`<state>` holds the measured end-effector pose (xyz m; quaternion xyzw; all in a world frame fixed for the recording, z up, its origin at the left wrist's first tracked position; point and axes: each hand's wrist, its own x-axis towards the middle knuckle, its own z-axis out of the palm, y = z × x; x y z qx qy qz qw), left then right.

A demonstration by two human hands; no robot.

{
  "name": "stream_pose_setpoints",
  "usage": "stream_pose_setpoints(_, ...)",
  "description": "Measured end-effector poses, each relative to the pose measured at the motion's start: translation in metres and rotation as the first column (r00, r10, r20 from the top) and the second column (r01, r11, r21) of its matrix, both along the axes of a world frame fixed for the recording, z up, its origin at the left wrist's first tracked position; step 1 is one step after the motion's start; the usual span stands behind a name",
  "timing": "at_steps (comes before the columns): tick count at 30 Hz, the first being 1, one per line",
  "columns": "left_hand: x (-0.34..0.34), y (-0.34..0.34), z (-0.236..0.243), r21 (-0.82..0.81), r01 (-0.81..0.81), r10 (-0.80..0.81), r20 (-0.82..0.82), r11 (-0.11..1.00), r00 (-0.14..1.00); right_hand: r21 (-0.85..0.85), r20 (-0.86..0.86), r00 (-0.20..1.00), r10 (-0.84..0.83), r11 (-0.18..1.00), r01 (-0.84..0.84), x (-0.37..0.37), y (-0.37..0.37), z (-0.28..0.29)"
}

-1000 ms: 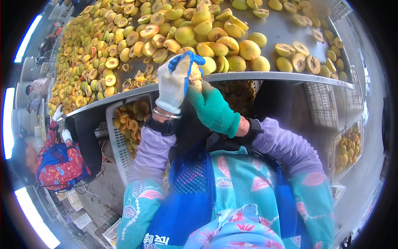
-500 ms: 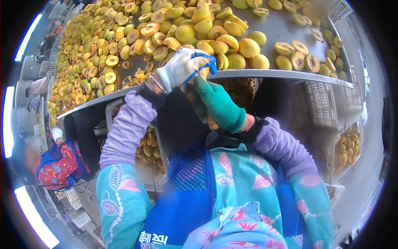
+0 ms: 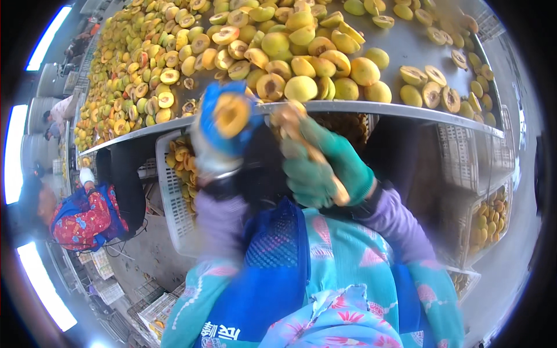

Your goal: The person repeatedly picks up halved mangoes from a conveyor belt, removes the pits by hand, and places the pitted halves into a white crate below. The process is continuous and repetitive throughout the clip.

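Observation:
My left hand (image 3: 216, 145), in a white and blue glove, is blurred by motion just in front of the metal table's edge. It grips a yellow peach half (image 3: 232, 115), with the cut face and brown hollow showing. Close by on the right, my right hand (image 3: 333, 162) wears a green glove. Its fingers wrap round a wooden-handled tool (image 3: 337, 191) that slants up to the left. The tool's far end is smeared and I cannot make out its shape. Many whole and halved peaches (image 3: 301, 89) cover the metal table (image 3: 383, 49) beyond my hands.
A white crate (image 3: 178, 211) holding peach pieces stands below the table at my left. Stacked crates (image 3: 461, 151) with peaches stand at the right. Another person in a red patterned top (image 3: 87, 217) works farther left. The table's metal rim (image 3: 418, 110) runs across in front of me.
My hands, together at the table edge before, have come apart. The left moved left with the peach half turned into view; the right drew slightly nearer, showing the tool's handle. The view shifted slightly.

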<state>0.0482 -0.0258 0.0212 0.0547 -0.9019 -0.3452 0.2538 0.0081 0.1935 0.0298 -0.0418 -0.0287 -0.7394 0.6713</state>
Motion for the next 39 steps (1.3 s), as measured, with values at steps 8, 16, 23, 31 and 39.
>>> stream_pose_setpoints(8, -0.083, -0.071, -0.002, -0.548, 0.091, 0.088, 0.293, 0.831, 0.952, 0.736, -0.193, 0.981, 0.032, 0.665, 0.123, 0.001, -0.004, -0.055)
stream_pose_setpoints(16, -0.12, -0.063, -0.007, 0.394, -0.006, -0.197, 0.473, 0.919, 0.859, 0.279, -0.955, 0.295, 0.021, 0.399, 0.873, -0.017, -0.025, -0.038)
stream_pose_setpoints(23, -0.061, 0.002, -0.027, 0.383, 0.272, -0.297, 0.007, 0.883, 0.955, -0.077, -0.919, -0.2, 0.339, 0.343, 0.936, -0.028, -0.05, -0.031)
stream_pose_setpoints(31, -0.064, 0.029, -0.011, -0.098, 0.338, -0.351, -0.195, 0.936, 0.916, -0.024, -0.975, -0.08, 0.207, 0.26, 0.965, -0.013, -0.041, -0.029)
stream_pose_setpoints(39, -0.059, 0.032, -0.013, -0.03, 0.401, -0.398, -0.208, 0.915, 0.893, 0.125, -0.94, 0.0, 0.341, 0.345, 0.93, -0.017, -0.03, -0.017)
